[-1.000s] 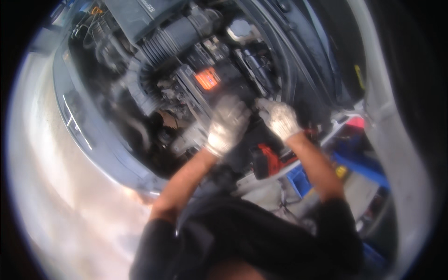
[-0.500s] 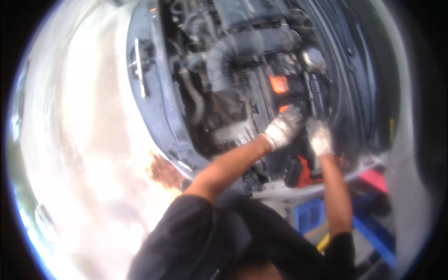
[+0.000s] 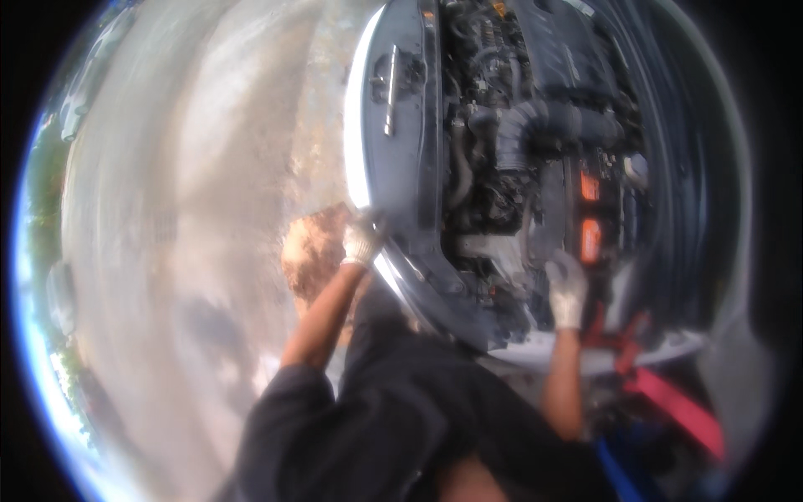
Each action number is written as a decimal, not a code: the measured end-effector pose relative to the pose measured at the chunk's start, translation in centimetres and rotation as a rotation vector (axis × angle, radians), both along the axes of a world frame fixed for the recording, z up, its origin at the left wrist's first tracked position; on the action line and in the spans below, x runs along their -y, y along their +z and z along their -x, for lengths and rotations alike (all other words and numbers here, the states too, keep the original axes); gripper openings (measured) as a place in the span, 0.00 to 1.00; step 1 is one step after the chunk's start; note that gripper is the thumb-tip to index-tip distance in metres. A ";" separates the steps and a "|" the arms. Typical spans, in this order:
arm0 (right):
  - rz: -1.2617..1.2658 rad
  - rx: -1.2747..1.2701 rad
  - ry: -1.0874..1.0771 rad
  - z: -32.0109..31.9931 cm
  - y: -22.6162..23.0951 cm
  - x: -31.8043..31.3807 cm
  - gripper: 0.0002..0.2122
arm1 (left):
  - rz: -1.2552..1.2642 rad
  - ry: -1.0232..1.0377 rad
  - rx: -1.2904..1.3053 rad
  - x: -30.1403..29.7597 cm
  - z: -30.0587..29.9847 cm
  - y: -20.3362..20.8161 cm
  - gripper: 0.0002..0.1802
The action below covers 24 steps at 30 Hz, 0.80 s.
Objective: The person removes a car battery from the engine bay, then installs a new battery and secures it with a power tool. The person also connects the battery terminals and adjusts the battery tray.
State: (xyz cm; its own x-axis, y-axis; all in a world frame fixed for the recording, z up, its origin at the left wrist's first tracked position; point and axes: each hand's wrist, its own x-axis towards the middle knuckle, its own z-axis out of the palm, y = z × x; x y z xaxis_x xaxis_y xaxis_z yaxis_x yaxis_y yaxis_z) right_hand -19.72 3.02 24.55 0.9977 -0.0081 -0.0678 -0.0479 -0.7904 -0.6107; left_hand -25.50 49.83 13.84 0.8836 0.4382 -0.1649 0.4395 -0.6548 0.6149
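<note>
My left hand (image 3: 364, 240), in a white work glove, is at the outer front edge of a car's open engine bay. Motion blurs its fingers, so whether it holds anything is unclear. Over the bay's near side, my gloved right hand (image 3: 566, 291) has its blurred fingers extended, and nothing shows in them. Just beyond it sits a black car battery (image 3: 609, 213) with two orange labels. A shiny metal bar-shaped tool (image 3: 391, 92) lies on the dark front panel (image 3: 410, 167).
A ribbed black air hose (image 3: 523, 125) leads toward the dark engine cover (image 3: 569, 58). Red objects (image 3: 617, 330) rest on the near fender beside a pinkish-red bar (image 3: 677, 414). A blue part (image 3: 617, 468) is below. Concrete ground (image 3: 242, 151) with a brown patch (image 3: 309, 251) lies left.
My hands were close together at the battery and are now wide apart. The left has moved out to the car's front edge; the right has drawn back nearer me. The view has shifted left.
</note>
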 end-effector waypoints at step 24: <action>0.041 -0.092 -0.285 0.5 -1.4 -23.9 0.16 | -0.207 -1.021 -0.056 -22.7 -46.6 -3.6 0.15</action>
